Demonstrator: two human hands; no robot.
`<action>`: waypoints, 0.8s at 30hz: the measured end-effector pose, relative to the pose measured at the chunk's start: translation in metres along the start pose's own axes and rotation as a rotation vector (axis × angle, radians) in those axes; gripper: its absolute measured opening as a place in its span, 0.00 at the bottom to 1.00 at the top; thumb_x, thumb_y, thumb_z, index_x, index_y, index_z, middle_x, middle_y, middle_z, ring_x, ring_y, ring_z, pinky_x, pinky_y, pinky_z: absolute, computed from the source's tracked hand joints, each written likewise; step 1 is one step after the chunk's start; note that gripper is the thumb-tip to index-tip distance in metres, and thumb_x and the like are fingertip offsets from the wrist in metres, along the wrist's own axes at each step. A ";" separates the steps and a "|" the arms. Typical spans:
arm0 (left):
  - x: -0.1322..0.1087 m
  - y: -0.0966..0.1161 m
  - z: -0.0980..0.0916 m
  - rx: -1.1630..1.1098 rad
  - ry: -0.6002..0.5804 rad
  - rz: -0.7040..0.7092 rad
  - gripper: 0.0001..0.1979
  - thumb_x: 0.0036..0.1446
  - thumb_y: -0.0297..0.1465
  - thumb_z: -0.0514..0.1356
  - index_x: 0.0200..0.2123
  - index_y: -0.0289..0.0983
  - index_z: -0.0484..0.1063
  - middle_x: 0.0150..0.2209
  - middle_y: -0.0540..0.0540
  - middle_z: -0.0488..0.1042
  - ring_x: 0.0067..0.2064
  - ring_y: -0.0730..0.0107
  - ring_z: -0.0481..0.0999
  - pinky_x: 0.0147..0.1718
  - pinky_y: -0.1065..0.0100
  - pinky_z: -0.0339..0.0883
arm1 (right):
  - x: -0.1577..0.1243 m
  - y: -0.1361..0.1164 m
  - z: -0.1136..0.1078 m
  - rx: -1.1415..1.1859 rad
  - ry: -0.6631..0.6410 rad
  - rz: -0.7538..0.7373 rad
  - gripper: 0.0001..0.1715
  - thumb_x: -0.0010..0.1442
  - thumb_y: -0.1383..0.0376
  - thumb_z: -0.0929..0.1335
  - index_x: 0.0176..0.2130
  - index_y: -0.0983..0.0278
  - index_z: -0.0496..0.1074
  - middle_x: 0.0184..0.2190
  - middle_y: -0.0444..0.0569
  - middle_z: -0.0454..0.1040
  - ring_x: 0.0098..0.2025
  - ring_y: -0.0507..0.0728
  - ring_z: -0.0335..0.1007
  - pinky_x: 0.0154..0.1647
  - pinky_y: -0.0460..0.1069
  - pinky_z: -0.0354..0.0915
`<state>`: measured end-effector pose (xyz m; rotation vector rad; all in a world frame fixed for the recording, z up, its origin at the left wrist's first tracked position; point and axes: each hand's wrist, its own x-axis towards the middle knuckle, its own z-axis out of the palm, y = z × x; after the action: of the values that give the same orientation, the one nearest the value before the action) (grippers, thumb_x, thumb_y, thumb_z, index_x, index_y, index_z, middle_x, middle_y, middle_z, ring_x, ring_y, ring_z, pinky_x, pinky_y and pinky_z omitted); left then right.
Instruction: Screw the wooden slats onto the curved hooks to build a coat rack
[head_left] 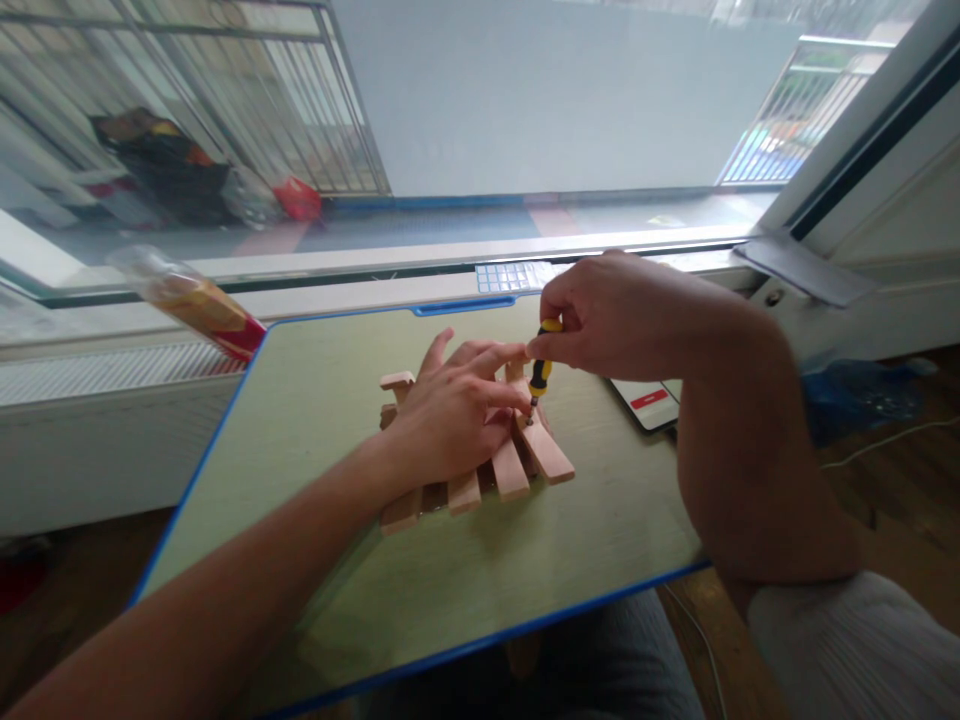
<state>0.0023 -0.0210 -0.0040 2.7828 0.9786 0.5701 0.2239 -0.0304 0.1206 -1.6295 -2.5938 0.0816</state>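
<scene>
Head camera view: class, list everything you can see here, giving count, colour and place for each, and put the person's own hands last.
Slatted wooden piece: one, pale wood, middle of the table, under the left hand.
Screwdriver: one, yellow and black handle, upright, tip on the wooden piece.
Table: one, green top with blue edge, by the window.
Phone: one, red bar on its screen, on the table's right side.
Packet: one, clear with red and yellow, at the table's far left corner.
Left hand: pressing flat on the wooden piece.
Right hand: gripping the screwdriver handle.

Head view looks forward and down, close over the table (315,420); window beyond.
</scene>
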 end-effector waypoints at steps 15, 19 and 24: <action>0.005 -0.002 0.002 -0.054 0.020 -0.055 0.13 0.71 0.48 0.64 0.46 0.53 0.88 0.57 0.46 0.82 0.63 0.47 0.74 0.72 0.28 0.46 | 0.004 -0.005 0.006 0.037 0.046 0.012 0.19 0.63 0.49 0.73 0.31 0.61 0.82 0.24 0.48 0.71 0.29 0.55 0.61 0.33 0.54 0.52; 0.006 0.000 0.001 -0.063 -0.005 -0.074 0.13 0.71 0.47 0.63 0.46 0.54 0.88 0.56 0.46 0.83 0.64 0.46 0.73 0.71 0.28 0.47 | 0.003 -0.004 0.004 0.033 0.020 -0.005 0.24 0.63 0.45 0.72 0.29 0.61 0.80 0.23 0.47 0.71 0.28 0.54 0.61 0.32 0.53 0.52; 0.006 0.001 0.001 -0.054 0.006 -0.064 0.12 0.71 0.46 0.64 0.45 0.54 0.88 0.58 0.47 0.82 0.64 0.46 0.73 0.71 0.31 0.48 | -0.005 0.001 -0.004 0.186 0.024 -0.143 0.20 0.61 0.48 0.75 0.44 0.58 0.85 0.35 0.45 0.81 0.34 0.55 0.71 0.36 0.51 0.59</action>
<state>0.0071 -0.0183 -0.0026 2.6935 1.0337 0.5869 0.2276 -0.0339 0.1245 -1.3726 -2.5866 0.2827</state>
